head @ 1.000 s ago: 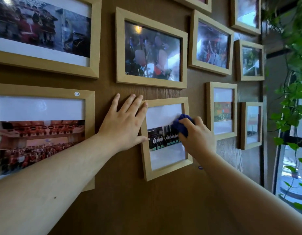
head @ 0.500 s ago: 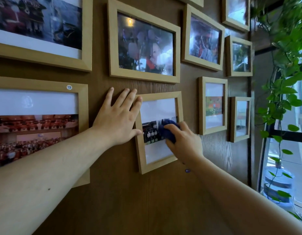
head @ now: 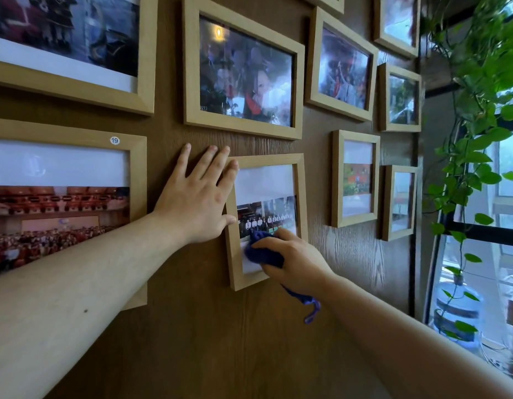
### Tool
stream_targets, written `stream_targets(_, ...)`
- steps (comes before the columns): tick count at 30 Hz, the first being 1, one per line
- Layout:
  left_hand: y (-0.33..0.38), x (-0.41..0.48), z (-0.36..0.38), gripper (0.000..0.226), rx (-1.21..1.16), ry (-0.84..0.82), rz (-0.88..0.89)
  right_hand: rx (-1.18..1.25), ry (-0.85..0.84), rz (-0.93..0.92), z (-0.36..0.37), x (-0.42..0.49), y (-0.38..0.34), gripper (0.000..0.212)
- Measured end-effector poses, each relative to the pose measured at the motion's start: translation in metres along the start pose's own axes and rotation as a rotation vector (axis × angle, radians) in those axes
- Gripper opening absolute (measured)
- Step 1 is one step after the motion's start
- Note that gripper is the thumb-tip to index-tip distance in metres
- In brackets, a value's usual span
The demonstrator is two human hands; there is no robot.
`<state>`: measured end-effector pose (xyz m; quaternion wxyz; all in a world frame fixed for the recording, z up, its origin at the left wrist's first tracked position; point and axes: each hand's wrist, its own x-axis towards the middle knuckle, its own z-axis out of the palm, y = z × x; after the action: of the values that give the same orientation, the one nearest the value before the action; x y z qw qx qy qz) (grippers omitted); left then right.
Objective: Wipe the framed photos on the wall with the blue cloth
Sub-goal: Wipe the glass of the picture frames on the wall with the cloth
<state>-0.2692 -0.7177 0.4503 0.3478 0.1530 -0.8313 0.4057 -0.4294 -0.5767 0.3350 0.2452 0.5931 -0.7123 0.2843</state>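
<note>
From the head view, the right hand (head: 292, 256) is closed around the bunched blue cloth (head: 262, 251) and presses it against the lower part of the glass of the small wooden frame (head: 302, 197), just under the printed group picture, with a loose tail of cloth hanging below the wrist. Half a second ago the cloth sat on the middle of the picture, and a second ago it was higher and nearer the frame's right side, so the wipe has travelled down and leftward across the glass. The left hand (head: 196, 203) is open and flat, holding nothing: its palm lies on the brown wooden wall (head: 169, 131), its forefinger and thumb touch the frame's left edge, and it has kept that bracing place throughout. Judging by this, the glass of this frame is nearly covered, with the bottom strip and the wooden border likely still to do. The other framed photos, such as the large frame above (head: 243, 73) and the narrow frame to the right (head: 355, 178), are not being touched and presumably wait their turn.
</note>
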Motion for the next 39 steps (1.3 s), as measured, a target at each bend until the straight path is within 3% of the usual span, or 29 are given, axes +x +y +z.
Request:
stream_targets(8,-0.001,0.0,-0.001,0.099,-0.012,-0.002,-0.001,-0.527,-0.049,0.144,-0.021,-0.013,0.036,0.031)
stream_targets(16,0.002,0.0,-0.003,0.1,-0.015,-0.004,-0.013,-0.428,-0.079,-0.105,-0.001,-0.01,-0.012,0.027)
stream_targets(21,0.001,0.0,-0.005,0.1,-0.022,-0.021,-0.009,-0.375,-0.075,-0.182,-0.016,-0.006,-0.014,0.041)
stream_targets(29,-0.013,-0.008,-0.022,0.086,-0.032,-0.025,0.098,-0.337,0.249,-0.21,-0.079,0.048,-0.018,0.061)
stream_targets(34,-0.03,0.001,-0.053,0.069,0.055,0.13,0.173,-0.339,0.428,-0.185,-0.118,0.097,-0.025,0.063)
stream_targets(39,-0.062,0.03,-0.079,0.073,0.111,0.235,0.035,-0.238,0.551,-0.14,-0.153,0.145,-0.037,0.058)
